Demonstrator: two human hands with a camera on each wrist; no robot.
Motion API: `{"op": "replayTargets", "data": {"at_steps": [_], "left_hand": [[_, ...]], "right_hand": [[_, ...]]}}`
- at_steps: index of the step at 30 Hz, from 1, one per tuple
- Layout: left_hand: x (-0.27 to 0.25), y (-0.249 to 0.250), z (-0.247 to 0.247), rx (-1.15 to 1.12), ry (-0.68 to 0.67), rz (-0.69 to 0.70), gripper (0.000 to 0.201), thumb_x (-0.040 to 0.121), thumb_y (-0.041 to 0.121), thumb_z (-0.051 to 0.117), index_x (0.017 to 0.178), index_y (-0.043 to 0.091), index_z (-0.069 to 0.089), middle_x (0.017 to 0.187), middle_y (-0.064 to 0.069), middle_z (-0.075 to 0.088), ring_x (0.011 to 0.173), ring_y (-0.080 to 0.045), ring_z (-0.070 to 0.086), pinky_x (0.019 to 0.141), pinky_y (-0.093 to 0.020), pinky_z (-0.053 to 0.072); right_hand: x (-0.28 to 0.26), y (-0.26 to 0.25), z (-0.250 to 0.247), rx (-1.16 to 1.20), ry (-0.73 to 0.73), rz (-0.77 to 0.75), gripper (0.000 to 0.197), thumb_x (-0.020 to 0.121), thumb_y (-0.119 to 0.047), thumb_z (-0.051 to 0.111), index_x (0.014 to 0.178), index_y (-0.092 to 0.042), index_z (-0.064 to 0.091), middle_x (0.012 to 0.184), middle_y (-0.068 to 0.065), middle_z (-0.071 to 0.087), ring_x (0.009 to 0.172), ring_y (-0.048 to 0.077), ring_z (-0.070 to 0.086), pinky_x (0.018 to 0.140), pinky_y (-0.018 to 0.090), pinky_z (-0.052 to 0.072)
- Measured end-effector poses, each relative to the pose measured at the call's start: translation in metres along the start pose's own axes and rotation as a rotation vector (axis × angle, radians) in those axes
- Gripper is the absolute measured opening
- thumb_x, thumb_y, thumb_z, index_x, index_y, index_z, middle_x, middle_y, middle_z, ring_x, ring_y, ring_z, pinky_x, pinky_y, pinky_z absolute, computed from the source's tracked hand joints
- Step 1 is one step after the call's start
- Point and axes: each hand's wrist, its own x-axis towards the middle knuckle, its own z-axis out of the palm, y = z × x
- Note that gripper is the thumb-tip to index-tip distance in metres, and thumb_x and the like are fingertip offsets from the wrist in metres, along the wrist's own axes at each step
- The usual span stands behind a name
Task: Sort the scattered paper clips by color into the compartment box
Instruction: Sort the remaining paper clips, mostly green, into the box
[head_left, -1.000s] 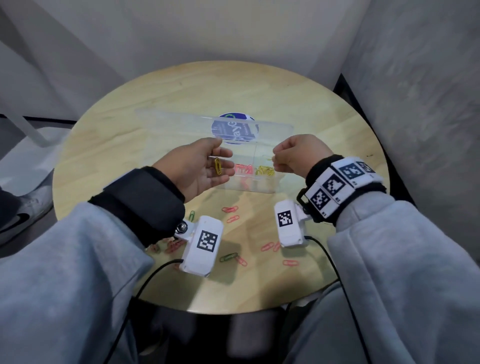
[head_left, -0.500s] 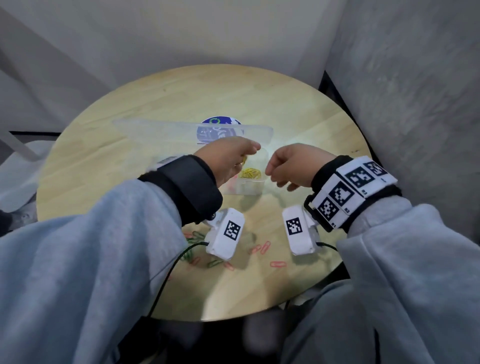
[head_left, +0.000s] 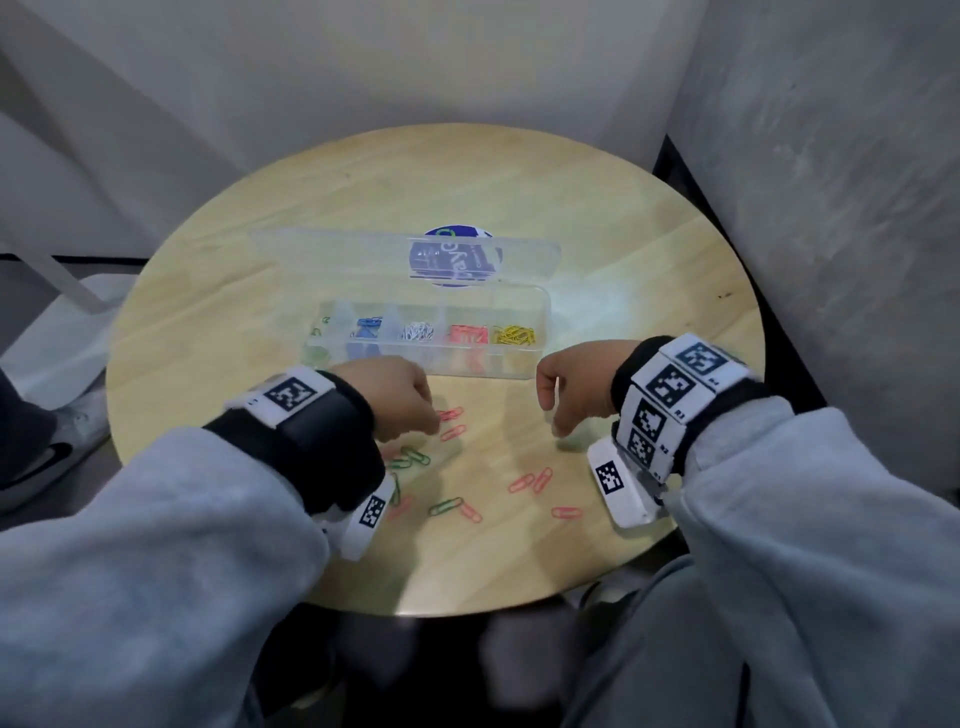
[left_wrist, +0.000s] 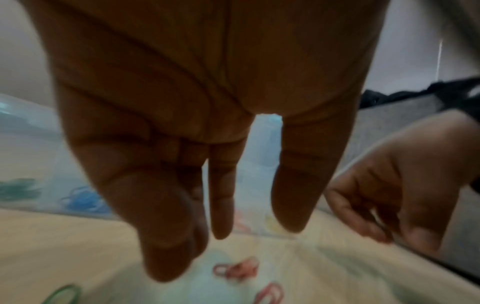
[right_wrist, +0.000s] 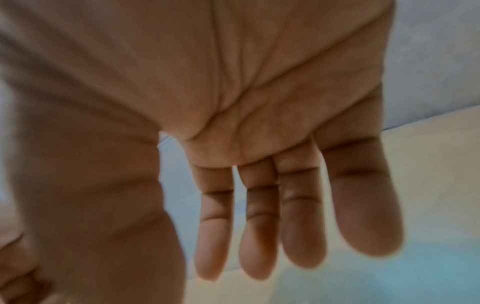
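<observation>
Head view, item one: pair of pink wire paper clips (head_left: 451, 423), loose on the round pale wooden table (head_left: 649, 249) between its near edge and the box, lying just beside the fingertips of the left hand (head_left: 400, 397). Their long axes run slantwise, rising toward the table's right edge. Left hand: poised above them, fingers pointing down, straight and slightly apart, holding nothing, as the left wrist view confirms. It is much the nearer hand; the clips lie just to its right and a little nearward. Right hand (head_left: 574, 387): well apart to the right, fingers relaxed and empty in the right wrist view. Further pink and green paper clips (head_left: 444, 506) scattered toward the near edge. Clear plastic compartment box (head_left: 543, 312), lid open, mid-table beyond both hands; compartments hold green, blue, white, pink and yellow clips. Judgement: next pick is a pink clip, for the fourth compartment from the left.
</observation>
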Motion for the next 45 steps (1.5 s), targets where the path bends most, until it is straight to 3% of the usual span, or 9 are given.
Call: {"op": "replayTargets", "data": {"at_steps": [7, 13, 17, 23, 27, 30, 33, 39, 45], "left_hand": [[0.013, 0.013, 0.016, 0.268, 0.056, 0.060, 0.047, 0.080, 0.028, 0.068, 0.122, 0.014, 0.052, 0.120, -0.006, 0.058, 0.108, -0.023, 0.056, 0.075, -0.027, 0.040], [0.026, 0.026, 0.026, 0.287, 0.058, 0.109, 0.032, 0.082, 0.029, 0.067, 0.107, 0.010, 0.064, 0.109, -0.007, 0.066, 0.101, -0.024, 0.062, 0.081, -0.031, 0.047], [0.025, 0.022, 0.028, 0.310, 0.028, 0.101, 0.030, 0.084, 0.030, 0.064, 0.104, 0.010, 0.068, 0.107, -0.007, 0.069, 0.100, -0.024, 0.063, 0.082, -0.031, 0.049], [0.014, 0.010, 0.027, 0.245, 0.068, 0.101, 0.046, 0.080, 0.031, 0.070, 0.118, 0.011, 0.054, 0.115, -0.007, 0.062, 0.106, -0.025, 0.057, 0.074, -0.027, 0.039], [0.014, 0.007, 0.028, 0.242, 0.082, 0.051, 0.043, 0.081, 0.036, 0.068, 0.113, 0.008, 0.062, 0.113, -0.009, 0.065, 0.100, -0.024, 0.059, 0.079, -0.029, 0.043], [0.016, 0.007, 0.028, 0.236, 0.053, 0.061, 0.039, 0.083, 0.036, 0.066, 0.110, 0.008, 0.066, 0.112, -0.009, 0.068, 0.104, -0.025, 0.062, 0.082, -0.029, 0.046], [0.014, 0.007, 0.030, 0.231, 0.049, 0.066, 0.037, 0.084, 0.033, 0.065, 0.109, 0.006, 0.066, 0.110, -0.009, 0.069, 0.104, -0.025, 0.063, 0.081, -0.030, 0.046], [0.015, 0.003, 0.032, 0.226, 0.075, 0.022, 0.042, 0.082, 0.036, 0.067, 0.057, 0.011, 0.046, 0.060, -0.003, 0.046, 0.074, -0.023, 0.051, 0.058, -0.027, 0.036], [0.023, 0.006, 0.033, 0.282, 0.020, 0.024, 0.027, 0.082, 0.034, 0.068, 0.078, 0.010, 0.057, 0.080, -0.006, 0.057, 0.078, -0.023, 0.053, 0.068, -0.027, 0.040]], "right_hand": [[0.009, -0.004, 0.017, -0.183, -0.053, -0.017, 0.035, 0.068, -0.011, 0.073, 0.091, -0.025, 0.049, 0.080, -0.009, 0.050, 0.071, 0.014, 0.050, 0.063, 0.027, 0.043], [0.009, -0.008, 0.036, -0.319, -0.048, -0.104, 0.021, 0.077, -0.010, 0.062, 0.087, -0.020, 0.047, 0.068, -0.006, 0.044, 0.058, 0.013, 0.041, 0.050, 0.023, 0.032], [0.008, -0.007, 0.041, -0.298, 0.010, -0.105, 0.014, 0.080, -0.016, 0.063, 0.082, -0.020, 0.050, 0.078, -0.004, 0.052, 0.073, 0.018, 0.048, 0.056, 0.025, 0.037], [0.001, -0.009, 0.051, -0.226, 0.032, -0.087, 0.009, 0.081, -0.011, 0.057, 0.081, -0.020, 0.054, 0.086, -0.001, 0.059, 0.076, 0.018, 0.051, 0.065, 0.028, 0.042], [-0.003, -0.015, 0.060, -0.156, 0.096, -0.040, 0.015, 0.079, -0.005, 0.048, 0.075, -0.019, 0.051, 0.081, 0.001, 0.058, 0.075, 0.022, 0.052, 0.061, 0.029, 0.042], [-0.010, -0.015, 0.065, -0.040, 0.174, 0.015, 0.014, 0.080, -0.014, 0.063, 0.087, -0.019, 0.052, 0.094, 0.001, 0.061, 0.083, 0.022, 0.061, 0.070, 0.031, 0.051], [-0.016, -0.016, 0.070, 0.030, 0.158, 0.037, 0.035, 0.077, -0.017, 0.071, 0.105, -0.026, 0.052, 0.107, -0.002, 0.056, 0.093, 0.023, 0.063, 0.084, 0.038, 0.054], [-0.013, -0.017, 0.073, -0.006, 0.193, 0.002, 0.029, 0.078, -0.016, 0.069, 0.101, -0.030, 0.059, 0.111, -0.002, 0.051, 0.097, 0.022, 0.060, 0.083, 0.038, 0.055], [-0.008, -0.022, 0.069, 0.010, 0.148, -0.080, 0.008, 0.081, -0.018, 0.065, 0.085, -0.025, 0.065, 0.093, -0.006, 0.052, 0.087, 0.022, 0.064, 0.072, 0.035, 0.058]]}}
